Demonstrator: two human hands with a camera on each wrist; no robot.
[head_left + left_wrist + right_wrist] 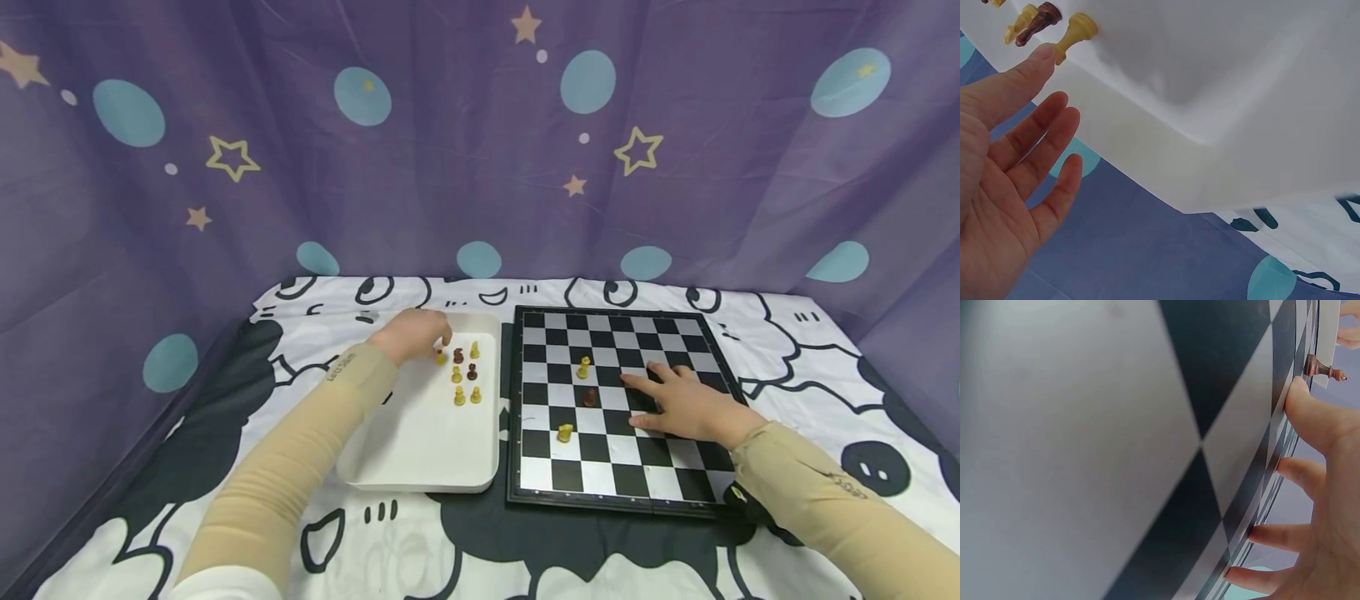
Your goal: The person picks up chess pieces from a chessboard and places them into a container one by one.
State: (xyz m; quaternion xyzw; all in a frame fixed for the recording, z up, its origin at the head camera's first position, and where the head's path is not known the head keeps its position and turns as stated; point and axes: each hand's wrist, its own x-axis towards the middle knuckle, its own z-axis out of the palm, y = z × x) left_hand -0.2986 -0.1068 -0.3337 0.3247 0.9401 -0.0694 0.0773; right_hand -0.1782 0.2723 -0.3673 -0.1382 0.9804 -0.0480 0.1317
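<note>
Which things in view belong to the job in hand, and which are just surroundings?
Job:
- yellow chess pieces
- dark brown chess pieces
- white rectangular tray
- black-and-white checkered board

Surroundings:
- purple star-printed fabric curtain
- black-and-white cartoon-print cloth

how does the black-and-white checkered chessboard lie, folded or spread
Spread: the chessboard lies flat, its checkered face turned up beneath the right hand.

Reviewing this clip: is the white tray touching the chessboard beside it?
Apart. The head view shows it: a dark strip of cloth runs between the white tray and the chessboard.
</note>
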